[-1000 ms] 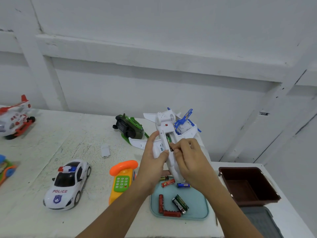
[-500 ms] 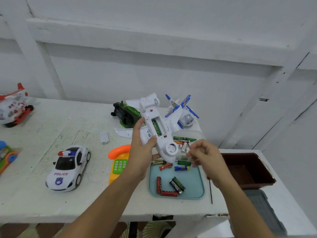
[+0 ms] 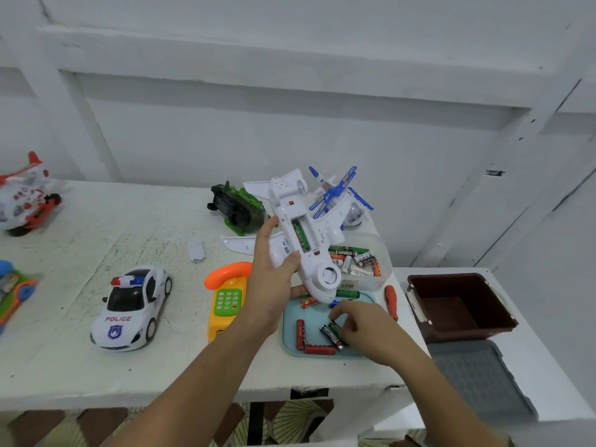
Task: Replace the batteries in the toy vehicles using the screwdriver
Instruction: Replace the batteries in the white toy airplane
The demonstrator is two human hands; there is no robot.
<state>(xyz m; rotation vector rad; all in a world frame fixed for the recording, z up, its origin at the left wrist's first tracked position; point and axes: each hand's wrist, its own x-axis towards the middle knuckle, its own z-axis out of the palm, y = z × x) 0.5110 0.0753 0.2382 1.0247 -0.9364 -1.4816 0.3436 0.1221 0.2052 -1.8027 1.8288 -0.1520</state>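
Observation:
My left hand (image 3: 270, 285) grips a white toy airplane (image 3: 309, 250) held belly-up above the table, its battery compartment open with a green battery inside. My right hand (image 3: 361, 324) is down on the teal tray (image 3: 290, 345), fingers curled around a black-and-green battery (image 3: 332, 333). Red batteries (image 3: 314, 349) lie in the tray too. A red-handled screwdriver (image 3: 391, 300) lies just right of the tray. A small white battery cover (image 3: 196, 250) lies on the table.
A clear tub of batteries (image 3: 380, 279) stands behind the tray. A brown bin (image 3: 461, 304) and grey lid (image 3: 483, 379) sit at right. Police car (image 3: 132, 306), orange toy phone (image 3: 225, 298), green tank (image 3: 237, 209), blue-white plane (image 3: 342, 195) and red-white helicopter (image 3: 24, 196) stand around.
My right hand left the airplane's compartment and dropped to the tray, taking hold of a battery. My left hand keeps holding the airplane, now tilted.

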